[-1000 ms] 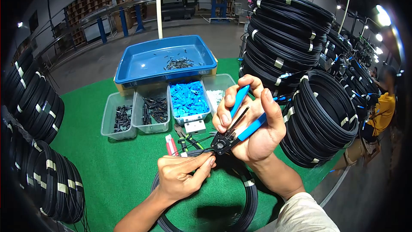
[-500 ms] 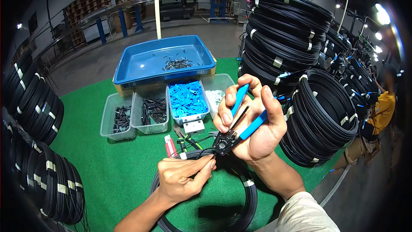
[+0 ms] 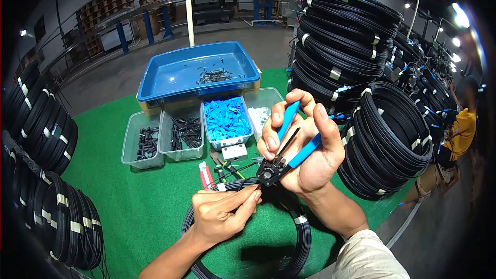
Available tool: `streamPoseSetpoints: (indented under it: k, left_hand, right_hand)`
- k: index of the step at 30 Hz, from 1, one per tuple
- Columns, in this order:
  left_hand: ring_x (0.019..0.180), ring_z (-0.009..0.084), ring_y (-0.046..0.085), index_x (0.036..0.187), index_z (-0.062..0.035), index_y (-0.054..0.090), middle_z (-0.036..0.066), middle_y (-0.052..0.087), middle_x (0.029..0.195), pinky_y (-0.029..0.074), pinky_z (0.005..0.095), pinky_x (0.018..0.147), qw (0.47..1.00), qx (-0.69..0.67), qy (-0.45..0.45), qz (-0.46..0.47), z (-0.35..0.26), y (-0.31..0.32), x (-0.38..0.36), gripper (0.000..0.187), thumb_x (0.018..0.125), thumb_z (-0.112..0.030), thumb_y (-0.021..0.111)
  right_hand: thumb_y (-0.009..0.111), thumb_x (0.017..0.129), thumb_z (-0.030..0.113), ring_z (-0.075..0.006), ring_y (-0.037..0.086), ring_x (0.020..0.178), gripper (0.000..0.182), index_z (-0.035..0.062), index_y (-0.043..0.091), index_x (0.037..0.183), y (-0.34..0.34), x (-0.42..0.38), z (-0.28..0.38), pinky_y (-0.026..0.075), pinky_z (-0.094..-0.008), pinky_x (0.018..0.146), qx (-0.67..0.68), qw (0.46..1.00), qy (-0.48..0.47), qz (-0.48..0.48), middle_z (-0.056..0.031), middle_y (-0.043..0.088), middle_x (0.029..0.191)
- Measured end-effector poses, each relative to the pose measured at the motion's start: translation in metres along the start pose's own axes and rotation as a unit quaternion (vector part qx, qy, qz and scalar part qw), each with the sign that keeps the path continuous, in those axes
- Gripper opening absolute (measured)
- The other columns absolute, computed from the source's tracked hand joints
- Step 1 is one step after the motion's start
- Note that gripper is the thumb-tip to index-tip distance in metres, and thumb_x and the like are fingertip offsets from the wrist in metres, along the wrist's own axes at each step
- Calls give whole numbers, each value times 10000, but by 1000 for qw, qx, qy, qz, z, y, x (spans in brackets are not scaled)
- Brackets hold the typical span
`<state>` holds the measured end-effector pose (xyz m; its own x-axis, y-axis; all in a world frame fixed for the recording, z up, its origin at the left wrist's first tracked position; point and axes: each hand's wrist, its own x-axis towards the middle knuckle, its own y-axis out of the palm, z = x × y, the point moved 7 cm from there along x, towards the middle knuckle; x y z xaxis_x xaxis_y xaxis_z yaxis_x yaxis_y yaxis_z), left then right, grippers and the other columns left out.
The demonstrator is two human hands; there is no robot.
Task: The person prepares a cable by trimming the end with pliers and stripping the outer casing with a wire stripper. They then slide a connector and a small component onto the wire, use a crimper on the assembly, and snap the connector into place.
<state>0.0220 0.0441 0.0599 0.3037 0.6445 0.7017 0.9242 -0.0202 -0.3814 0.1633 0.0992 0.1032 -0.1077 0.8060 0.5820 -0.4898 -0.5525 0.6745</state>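
Note:
My right hand [image 3: 323,163] is wrapped around a pair of wire strippers [image 3: 306,152] with blue handles and a black head; the handles stand apart. Below and to the left, my left hand [image 3: 223,216] pinches the end of a thin black cable [image 3: 250,181] right at the stripper head. Whether the jaws grip the cable cannot be made out. Under both hands a coil of black cable [image 3: 304,240], bound with pale tape, lies on the green mat [image 3: 113,201]. Red-handled pliers [image 3: 206,174] and green-and-black cutters [image 3: 219,168] lie just beyond my left hand.
Clear bins hold black parts [image 3: 148,142], blue connectors [image 3: 226,117] and white pieces [image 3: 258,117]. Behind them sits a blue tray [image 3: 170,85] with small dark bits. Cable coils are stacked at the right [image 3: 341,36] and left [image 3: 62,212]. A person in yellow [image 3: 461,137] is at far right.
The view shifts very slightly. My hands, the wire strippers and the cable keep nearly the same positions.

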Motion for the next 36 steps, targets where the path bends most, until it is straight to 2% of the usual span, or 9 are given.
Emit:
streamPoseSetpoints:
  k: [7, 13, 21, 24, 26, 28, 32, 34, 36]
  left_hand:
    - [541, 158, 713, 899, 72, 745, 87, 730, 672, 555, 243, 490, 999, 30, 25, -6, -2, 2, -1, 87, 841, 21, 703]
    - [516, 155, 702, 885, 55, 752, 73, 714, 630, 545, 246, 473, 996, 75, 51, 0, -7, 4, -3, 83, 818, 12, 727]
    - [494, 162, 690, 886, 42, 757, 79, 707, 619, 534, 255, 455, 994, 94, 50, 1, -5, 9, -5, 98, 802, -6, 746]
    - [478, 155, 666, 909, 41, 741, 88, 692, 617, 491, 260, 424, 994, 90, 64, -5, -3, 10, -7, 142, 786, -27, 763]
    - [477, 162, 666, 896, 29, 748, 88, 696, 623, 495, 263, 427, 996, 77, 51, -11, -1, 10, -8, 129, 784, -34, 766]
    - [500, 159, 684, 893, 32, 756, 83, 711, 640, 520, 255, 457, 997, 68, 35, -4, -1, 10, -7, 110, 798, -22, 752]
    - [555, 151, 713, 900, 38, 762, 93, 737, 691, 552, 244, 510, 998, 31, -43, 15, 7, 10, -7, 99, 822, -17, 737]
    - [584, 147, 721, 910, 43, 760, 106, 745, 723, 557, 241, 528, 998, 14, -60, 13, 12, 8, -5, 103, 830, -17, 731]
    - [599, 156, 726, 936, 55, 754, 128, 747, 750, 566, 239, 547, 994, -10, -111, 20, 14, 6, -1, 121, 840, -12, 725]
  right_hand:
    - [446, 1012, 408, -262, 586, 728, 375, 79, 510, 1179, -6, 1, 0, 503, -387, 610, -23, 1000, -7, -16, -140, 578, 923]
    - [431, 1032, 351, -261, 630, 585, 318, 61, 553, 990, -23, 4, -5, 559, -399, 500, -10, 994, 22, -109, -123, 591, 731]
    - [402, 1054, 367, -245, 603, 508, 387, 59, 542, 867, -38, 7, -15, 541, -375, 405, -12, 987, 75, -143, -102, 559, 642]
    - [400, 1056, 360, -235, 580, 475, 402, 60, 529, 821, -41, 8, -16, 535, -372, 393, -23, 987, 84, -132, -92, 543, 615]
    - [401, 1055, 357, -231, 567, 460, 406, 61, 523, 806, -41, 10, -17, 534, -372, 392, -38, 987, 90, -124, -87, 534, 605]
    - [512, 1010, 413, -204, 573, 431, 440, 75, 517, 729, -42, 10, -17, 513, -352, 364, -60, 985, 90, -133, -84, 545, 579]
    - [512, 1010, 399, -206, 573, 434, 432, 74, 512, 726, -39, 10, -18, 510, -351, 360, -57, 988, 87, -111, -88, 545, 582]
    - [430, 1039, 321, -221, 568, 468, 359, 62, 510, 804, -41, 11, -17, 535, -372, 398, -53, 992, 68, -94, -83, 530, 609]
    - [442, 1032, 328, -220, 573, 483, 348, 55, 523, 833, -44, 11, -23, 542, -376, 429, -49, 991, 80, -101, -79, 538, 624]
